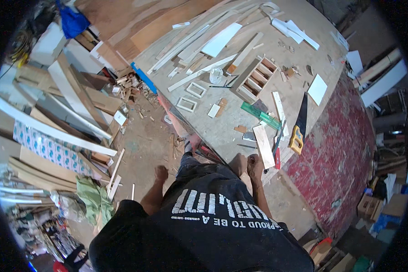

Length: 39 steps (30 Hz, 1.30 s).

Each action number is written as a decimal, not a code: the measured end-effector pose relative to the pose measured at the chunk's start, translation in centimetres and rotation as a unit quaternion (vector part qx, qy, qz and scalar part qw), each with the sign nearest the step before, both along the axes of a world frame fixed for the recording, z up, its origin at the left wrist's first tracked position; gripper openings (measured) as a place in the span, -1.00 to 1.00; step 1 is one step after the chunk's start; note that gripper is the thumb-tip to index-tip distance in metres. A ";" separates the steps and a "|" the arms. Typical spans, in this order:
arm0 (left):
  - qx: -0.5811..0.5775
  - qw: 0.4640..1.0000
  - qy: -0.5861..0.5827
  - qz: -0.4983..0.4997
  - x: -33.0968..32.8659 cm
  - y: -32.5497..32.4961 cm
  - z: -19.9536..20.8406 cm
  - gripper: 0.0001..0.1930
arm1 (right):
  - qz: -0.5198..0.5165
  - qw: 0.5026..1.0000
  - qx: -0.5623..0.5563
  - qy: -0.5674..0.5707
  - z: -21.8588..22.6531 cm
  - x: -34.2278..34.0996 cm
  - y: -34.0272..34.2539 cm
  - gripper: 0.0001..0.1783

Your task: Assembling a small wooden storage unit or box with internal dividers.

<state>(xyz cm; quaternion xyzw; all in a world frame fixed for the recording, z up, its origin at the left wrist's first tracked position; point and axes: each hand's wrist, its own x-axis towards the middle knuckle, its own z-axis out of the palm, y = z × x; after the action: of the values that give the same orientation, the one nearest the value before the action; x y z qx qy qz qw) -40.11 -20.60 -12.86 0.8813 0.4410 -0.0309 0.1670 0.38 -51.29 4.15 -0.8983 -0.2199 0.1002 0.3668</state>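
My left hand hangs beside my body over the floor, its fingers curled in, and nothing shows in it. At the near edge of the workbench, my right hand has its fingers curled too; whether something is inside them is hidden. Just beyond that hand lies a pale wooden board. A red-handled tool is beside the board, and further right rests a handsaw with a yellow handle. A green transparent ruler and a thin dark pencil-like stick lie close by.
A wooden box with compartments stands mid-bench, near two small rectangular frames and a white tub. Long wood strips cover the far side. Stacked boards and scraps crowd the left floor; a worn red panel lies right.
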 end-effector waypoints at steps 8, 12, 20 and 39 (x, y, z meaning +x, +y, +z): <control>-0.111 0.975 0.088 0.172 -2.8 -10.4 2.2 -0.51 | 0.073 0.997 0.018 -0.025 0.7 4.0 -2.1 -0.84; -0.110 0.970 -0.009 0.217 7.3 -3.6 7.8 -0.23 | 0.073 0.997 0.013 0.009 1.1 4.1 -1.0 -0.84; 0.014 0.962 -0.183 0.203 28.3 8.6 16.5 -0.21 | 0.078 0.995 -0.047 0.046 1.2 0.9 -1.7 -0.70; -0.211 0.970 -0.076 -0.090 25.5 10.0 15.8 -0.58 | -0.147 0.978 -0.020 0.143 -5.5 -5.0 -2.4 -0.75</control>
<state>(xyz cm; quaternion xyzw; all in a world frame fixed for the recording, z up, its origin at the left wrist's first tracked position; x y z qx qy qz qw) -14.64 -10.58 2.89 0.8620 0.3295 -0.0709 0.3786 -4.63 -53.67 -1.31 -0.9043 -0.0282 0.1771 0.3873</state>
